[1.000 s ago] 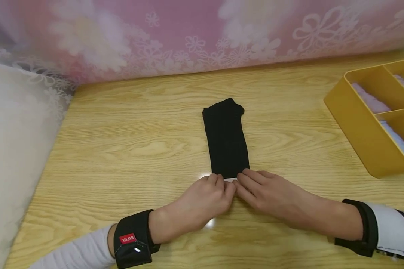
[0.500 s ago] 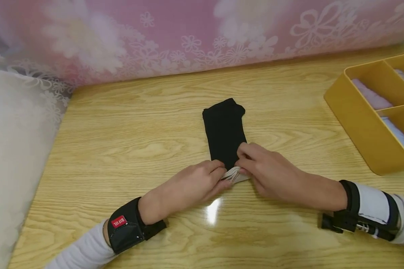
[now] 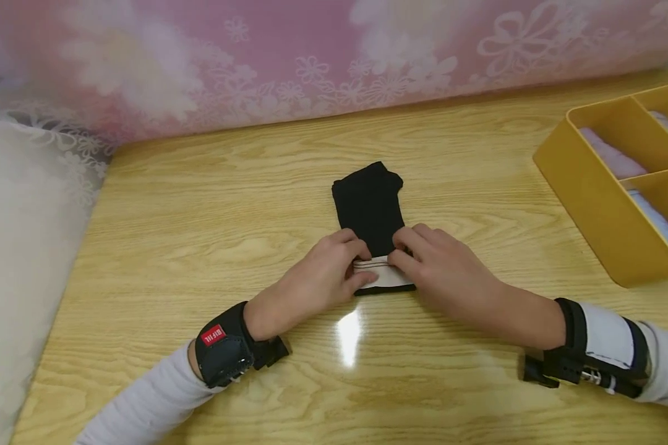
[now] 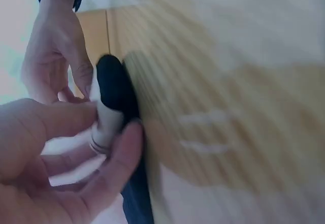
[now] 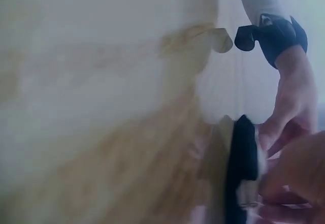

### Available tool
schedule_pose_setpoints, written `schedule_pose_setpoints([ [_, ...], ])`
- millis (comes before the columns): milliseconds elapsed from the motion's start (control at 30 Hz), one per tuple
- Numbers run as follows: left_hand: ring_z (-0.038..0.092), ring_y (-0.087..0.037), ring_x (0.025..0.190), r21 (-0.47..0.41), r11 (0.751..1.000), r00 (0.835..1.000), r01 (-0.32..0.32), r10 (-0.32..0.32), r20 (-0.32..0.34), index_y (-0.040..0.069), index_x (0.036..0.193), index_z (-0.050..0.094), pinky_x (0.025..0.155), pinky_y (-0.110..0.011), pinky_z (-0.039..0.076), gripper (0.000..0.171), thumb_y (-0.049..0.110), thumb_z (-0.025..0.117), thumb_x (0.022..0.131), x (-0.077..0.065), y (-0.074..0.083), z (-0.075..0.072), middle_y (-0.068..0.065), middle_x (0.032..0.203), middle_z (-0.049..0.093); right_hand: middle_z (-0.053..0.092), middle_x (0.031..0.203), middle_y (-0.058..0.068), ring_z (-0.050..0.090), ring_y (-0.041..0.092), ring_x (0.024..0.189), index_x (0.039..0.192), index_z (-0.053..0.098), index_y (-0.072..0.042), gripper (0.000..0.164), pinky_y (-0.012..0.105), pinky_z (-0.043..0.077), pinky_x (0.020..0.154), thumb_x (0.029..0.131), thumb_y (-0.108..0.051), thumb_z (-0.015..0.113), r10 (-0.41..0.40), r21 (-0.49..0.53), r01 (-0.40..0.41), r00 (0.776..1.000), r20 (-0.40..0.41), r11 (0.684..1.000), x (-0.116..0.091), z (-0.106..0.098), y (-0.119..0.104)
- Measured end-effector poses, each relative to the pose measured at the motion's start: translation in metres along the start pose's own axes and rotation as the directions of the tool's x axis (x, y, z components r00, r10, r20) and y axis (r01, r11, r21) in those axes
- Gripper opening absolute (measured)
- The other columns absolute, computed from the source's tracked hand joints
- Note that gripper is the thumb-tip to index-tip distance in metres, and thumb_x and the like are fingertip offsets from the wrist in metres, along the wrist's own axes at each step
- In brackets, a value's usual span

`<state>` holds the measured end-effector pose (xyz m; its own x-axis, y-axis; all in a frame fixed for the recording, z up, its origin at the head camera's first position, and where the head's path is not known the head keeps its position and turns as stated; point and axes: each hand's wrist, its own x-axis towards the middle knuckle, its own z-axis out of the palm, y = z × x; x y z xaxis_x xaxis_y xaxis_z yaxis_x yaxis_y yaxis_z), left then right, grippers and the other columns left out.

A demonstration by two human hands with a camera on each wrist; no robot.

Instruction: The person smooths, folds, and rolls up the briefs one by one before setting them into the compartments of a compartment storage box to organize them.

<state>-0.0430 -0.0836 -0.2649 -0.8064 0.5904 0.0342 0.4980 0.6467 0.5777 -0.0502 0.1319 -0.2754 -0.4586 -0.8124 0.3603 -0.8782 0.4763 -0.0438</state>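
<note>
A black sock (image 3: 367, 207) lies lengthwise on the table, its near end turned up into a flat fold. On top of that fold shows a white band (image 3: 389, 277) with thin dark stripes. My left hand (image 3: 320, 272) pinches the fold at its left side, and in the left wrist view thumb and finger (image 4: 127, 148) close round the rolled edge. At the right side, my right hand (image 3: 451, 278) grips the same fold with bent fingers, covering that corner. Seen edge-on in the right wrist view, the black fabric (image 5: 244, 153) stands slightly raised at the fold.
To the right stands a yellow divided box (image 3: 595, 210) with a folded pink cloth (image 3: 612, 153) and a folded light-blue cloth (image 3: 662, 225) in separate compartments. A pink flowered curtain (image 3: 289, 55) borders the back of the wooden table (image 3: 211, 204). Both wrists wear black straps.
Both hands have moved away from the body, turning the sock's near end up and over. Its white striped band now faces upward and the sock lies shorter.
</note>
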Motion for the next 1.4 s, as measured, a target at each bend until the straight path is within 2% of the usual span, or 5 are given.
schedule_pose_setpoints([
  [233, 0.054, -0.023, 0.080, 0.211, 0.974, 0.991, -0.087, 0.105, -0.078, 0.005, 0.096, 0.056, 0.070, -0.027, 0.047, 0.015, 0.014, 0.067, 0.091, -0.009, 0.008, 0.003, -0.010, 0.092, 0.057, 0.057, 0.099, 0.017, 0.053, 0.030, 0.090, 0.102, 0.064, 0.010, 0.030, 0.037, 0.049, 0.077, 0.101, -0.012, 0.044, -0.219, -0.181, 0.220, 0.975, 0.026, 0.958, -0.006, -0.005, -0.005],
  [533, 0.054, -0.019, 0.086, 0.752, 0.599, 0.923, -0.276, 0.384, 0.033, 0.003, 0.103, 0.061, 0.079, -0.025, 0.046, 0.010, 0.005, 0.057, 0.094, -0.015, 0.017, 0.013, -0.008, 0.095, 0.060, 0.063, 0.092, 0.014, 0.058, 0.026, 0.083, 0.102, 0.063, 0.009, 0.021, 0.034, 0.051, 0.076, 0.083, 0.002, 0.063, -0.214, 0.034, 0.214, 0.977, -0.017, 0.976, 0.001, -0.003, 0.009],
  [833, 0.052, -0.012, 0.065, -0.015, 0.987, 0.987, -0.161, 0.161, -0.027, 0.004, 0.105, 0.052, 0.060, -0.022, 0.045, 0.020, -0.001, 0.064, 0.089, -0.001, -0.006, -0.007, -0.004, 0.078, 0.057, 0.046, 0.068, -0.001, 0.038, 0.007, 0.056, 0.102, 0.045, -0.006, 0.025, 0.023, 0.038, 0.052, 0.088, 0.000, 0.065, 0.079, 0.373, -0.102, 0.994, 0.077, 0.922, 0.015, -0.003, 0.024],
  [1133, 0.058, -0.021, 0.081, 0.147, 0.985, 0.990, -0.091, 0.106, -0.095, 0.005, 0.085, 0.067, 0.075, -0.027, 0.048, 0.001, 0.005, 0.067, 0.086, 0.000, -0.007, -0.002, -0.009, 0.096, 0.065, 0.055, 0.098, 0.013, 0.051, 0.027, 0.082, 0.093, 0.063, 0.000, 0.011, 0.033, 0.048, 0.068, 0.084, 0.003, 0.068, -0.009, 0.135, 0.019, 0.997, -0.075, 0.991, 0.019, 0.007, 0.021],
  [1400, 0.050, -0.027, 0.091, 0.654, 0.741, 0.976, -0.150, 0.218, -0.023, 0.000, 0.089, 0.065, 0.086, -0.032, 0.040, 0.021, 0.020, 0.072, 0.086, -0.005, 0.011, 0.003, -0.012, 0.097, 0.059, 0.063, 0.103, 0.017, 0.057, 0.031, 0.099, 0.104, 0.067, 0.008, 0.045, 0.039, 0.050, 0.085, 0.074, -0.021, 0.084, -0.139, -0.029, 0.140, 0.990, 0.024, 0.990, 0.016, 0.000, 0.021],
])
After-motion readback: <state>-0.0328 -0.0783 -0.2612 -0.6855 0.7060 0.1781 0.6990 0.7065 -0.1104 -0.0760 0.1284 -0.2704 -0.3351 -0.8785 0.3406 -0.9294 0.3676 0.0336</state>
